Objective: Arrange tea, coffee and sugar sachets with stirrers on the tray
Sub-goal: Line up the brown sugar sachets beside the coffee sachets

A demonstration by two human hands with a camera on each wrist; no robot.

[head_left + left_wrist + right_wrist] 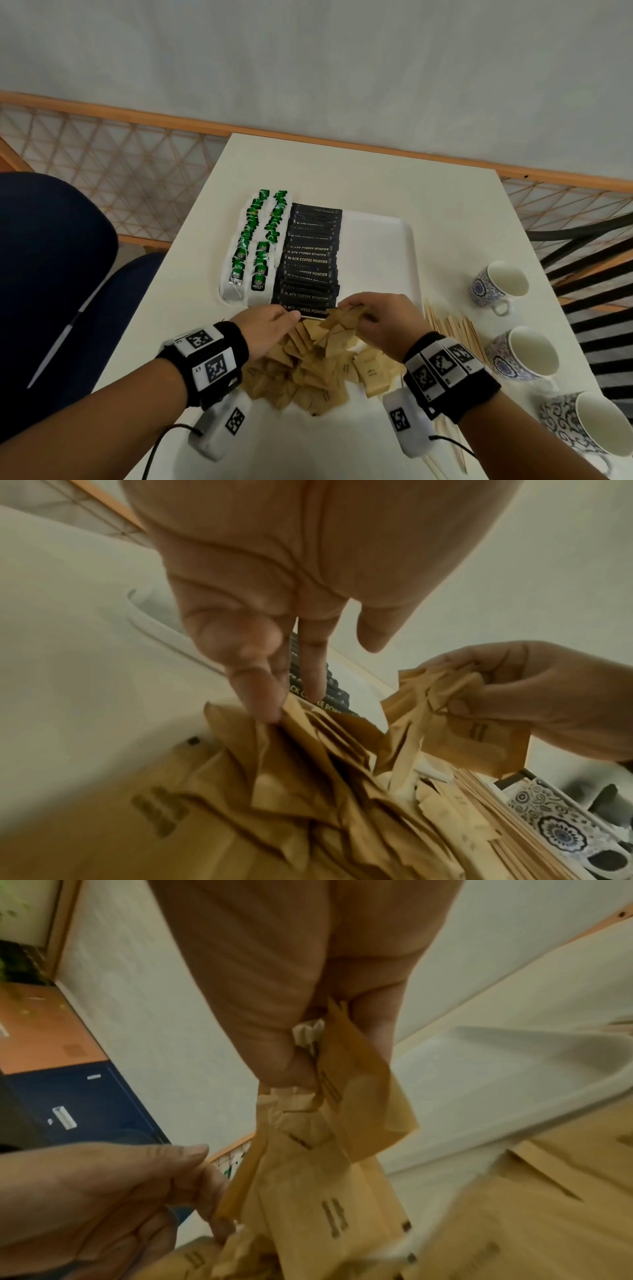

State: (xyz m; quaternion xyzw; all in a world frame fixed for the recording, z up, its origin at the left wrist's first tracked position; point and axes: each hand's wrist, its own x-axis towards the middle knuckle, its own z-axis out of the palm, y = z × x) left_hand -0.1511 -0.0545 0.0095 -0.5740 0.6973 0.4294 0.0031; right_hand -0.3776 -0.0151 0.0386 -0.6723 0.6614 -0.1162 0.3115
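Brown paper heap: the sugar sachets (pixel 318 370) lie loose on the tabletop (pixel 394 178), directly under and nearer the person than both hands.
Right grip: the right hand (pixel 383 318) has fingers and thumb curled round a crumpled bunch of sachets (pixel 445 718), lifted just above the heap.
Left grip: the left hand (pixel 270 325) reaches down with fingers mostly straight, fingertips (pixel 260 696) touching the top sachets; whether it pinches one I cannot tell.
Doing it well: probably square the bunch flat before placing, using the left hand to align edges, so the sachets lie in a row.
Beyond the grips: the tray (pixel 387 240) has bare floor past the right hand, beside the coffee sachets (pixel 308 260); tea bags (pixel 257 246) fill its left side.
Right of the grips: stirrers (pixel 452 329) wait on the tabletop, cups (pixel 496 284) further out.
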